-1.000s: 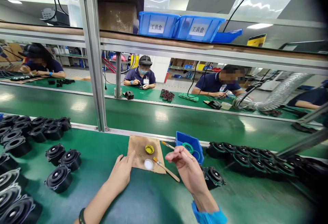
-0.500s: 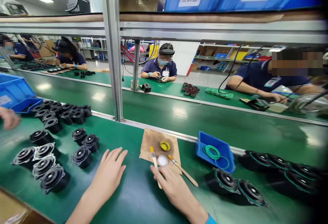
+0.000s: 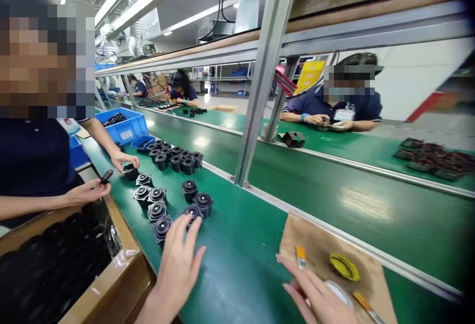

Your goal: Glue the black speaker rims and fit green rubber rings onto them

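My left hand [image 3: 180,259] reaches over the bench with its fingers spread. Its fingertips overlap the nearest black round motor housing [image 3: 192,210] of a group of three; whether they touch it I cannot tell. Lower right, my right hand [image 3: 321,292] is open, with fingers stretched over a stained cardboard sheet [image 3: 293,230]. A flat brush with orange bristles [image 3: 301,255] lies partly behind its fingers. Beside them are a white round lid [image 3: 339,292], half covered by the hand, a yellow ring-shaped part [image 3: 345,266] and a second brush [image 3: 365,305].
A co-worker's hand [image 3: 126,160] touches a housing at left; their other hand [image 3: 87,193] holds a small black part. An open carton [image 3: 107,274] of black parts stands lower left. More housings [image 3: 158,210] and blue bins [image 3: 126,128] lie beyond. A metal post [image 3: 256,81] rises mid-view.
The view has swung left, bringing the co-worker and carton into sight. My left hand has come up to the three housings. My right hand stays by the brushes.
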A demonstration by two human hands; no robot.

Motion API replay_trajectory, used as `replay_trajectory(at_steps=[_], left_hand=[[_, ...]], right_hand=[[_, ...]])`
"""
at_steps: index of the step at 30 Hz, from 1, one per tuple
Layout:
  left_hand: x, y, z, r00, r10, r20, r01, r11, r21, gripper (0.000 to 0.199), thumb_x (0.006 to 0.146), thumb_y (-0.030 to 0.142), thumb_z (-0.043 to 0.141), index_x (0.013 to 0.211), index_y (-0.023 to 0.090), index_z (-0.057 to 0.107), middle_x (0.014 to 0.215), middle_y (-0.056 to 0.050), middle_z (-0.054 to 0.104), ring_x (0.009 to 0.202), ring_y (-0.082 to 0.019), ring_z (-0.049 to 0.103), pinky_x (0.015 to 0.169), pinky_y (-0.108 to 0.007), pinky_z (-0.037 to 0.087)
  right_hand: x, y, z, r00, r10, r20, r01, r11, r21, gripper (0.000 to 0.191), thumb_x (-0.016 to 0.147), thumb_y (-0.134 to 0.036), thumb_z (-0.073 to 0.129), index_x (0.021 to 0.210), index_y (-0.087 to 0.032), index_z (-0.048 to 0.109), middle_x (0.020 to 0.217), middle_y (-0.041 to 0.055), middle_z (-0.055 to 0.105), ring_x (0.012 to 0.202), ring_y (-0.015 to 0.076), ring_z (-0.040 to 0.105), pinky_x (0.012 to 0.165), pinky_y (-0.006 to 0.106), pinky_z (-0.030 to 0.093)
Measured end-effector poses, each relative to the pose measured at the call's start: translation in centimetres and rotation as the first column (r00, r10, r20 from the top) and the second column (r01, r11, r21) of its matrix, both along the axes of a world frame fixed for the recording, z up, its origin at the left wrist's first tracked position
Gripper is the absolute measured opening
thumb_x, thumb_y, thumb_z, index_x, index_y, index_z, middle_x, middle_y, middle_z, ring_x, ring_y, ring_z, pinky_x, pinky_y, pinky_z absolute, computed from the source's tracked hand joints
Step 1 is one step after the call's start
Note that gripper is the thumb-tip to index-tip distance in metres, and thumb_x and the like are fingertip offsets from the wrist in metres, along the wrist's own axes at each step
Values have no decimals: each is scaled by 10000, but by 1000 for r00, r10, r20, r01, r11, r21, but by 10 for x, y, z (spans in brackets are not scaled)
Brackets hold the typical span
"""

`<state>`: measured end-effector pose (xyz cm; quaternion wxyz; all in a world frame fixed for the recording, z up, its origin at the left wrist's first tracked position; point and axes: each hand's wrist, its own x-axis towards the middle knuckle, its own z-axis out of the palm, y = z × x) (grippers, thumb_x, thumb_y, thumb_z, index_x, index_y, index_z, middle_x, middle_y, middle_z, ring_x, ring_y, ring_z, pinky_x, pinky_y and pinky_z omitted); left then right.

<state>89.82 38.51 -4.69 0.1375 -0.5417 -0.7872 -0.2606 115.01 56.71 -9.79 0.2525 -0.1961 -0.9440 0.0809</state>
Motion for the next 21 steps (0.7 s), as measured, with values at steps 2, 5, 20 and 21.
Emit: replay_trajectory(at_steps=[2,5,20,21], left_hand=[[-22,-18,8,986,161,-31,-159,986,56,515,957,290,466,1454,225,345,1429,-160,435,1337,-351,409,1073,-568,405],[-51,-45,12,963,270,-27,-269,963,21,704,910,368,554,1510,238,210,1408,-167,423,1286,-379,435,1031,-580,425],[-77,-27,-19,933,226,281,-184,969,-167,621,765,172,693,1337,237,462,1178,-88,515,1097,-297,577,934,-448,522],[-77,-26,-18,933,205,295,-161,973,-168,615,767,174,689,1337,244,466,1185,-87,517,1092,-293,579,929,-445,524]], right_hand=[[-39,0,19,998,56,-17,-58,995,-87,500,961,-334,508,1437,-324,358,834,38,618,691,201,654,615,287,558],[-110,8,44,986,153,64,-141,975,-170,792,836,-404,697,1492,-264,277,1123,111,579,1006,263,630,840,382,554],[-230,13,61,879,400,261,-327,903,-280,772,540,-511,888,1225,-281,617,1425,148,312,1292,370,367,1038,480,405],[-225,8,59,899,354,258,-286,920,-266,740,554,-508,882,1206,-273,626,1413,150,320,1289,373,365,1032,487,408]])
